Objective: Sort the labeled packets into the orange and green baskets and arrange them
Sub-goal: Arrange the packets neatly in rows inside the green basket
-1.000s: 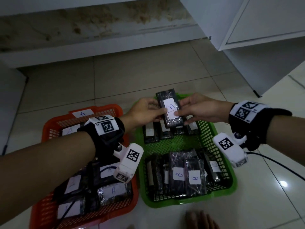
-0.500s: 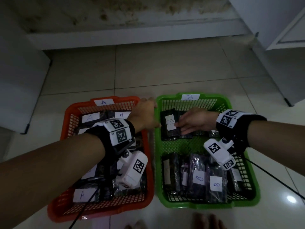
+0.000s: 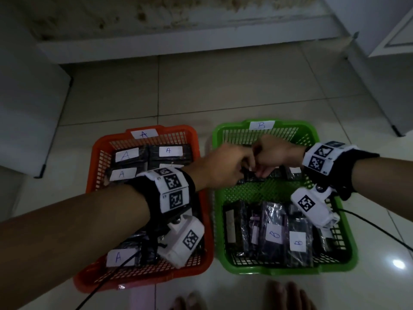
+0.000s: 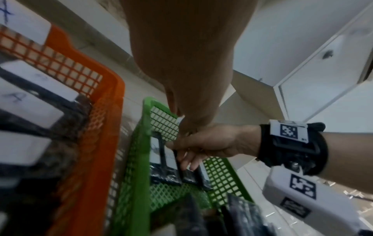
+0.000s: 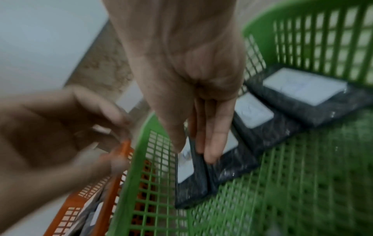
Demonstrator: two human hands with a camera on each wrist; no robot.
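An orange basket (image 3: 105, 142) tagged A holds dark packets with A labels (image 3: 126, 155). To its right, a green basket (image 3: 223, 133) tagged B has a far row of dark packets (image 5: 252, 121) and a front row of B packets (image 3: 272, 236). My right hand (image 5: 193, 151) reaches down at the far row's left end. Its thumb lies on the label of the end packet (image 5: 189, 175) and its fingers on the other side, pinching it. My left hand (image 3: 242, 173) hovers beside it over the two rims, fingers loosely curled and holding nothing.
Bare green mesh (image 3: 268, 191) lies between the two rows. A white cabinet (image 3: 391, 90) stands at the right and a white unit (image 3: 26, 108) at the left. A black cable (image 3: 380, 229) trails off my right wrist. Toes (image 3: 288, 296) show at the bottom edge.
The B packet that both hands held up has come down into the far row of the green basket. My left hand let go of it and now sits beside my right hand.
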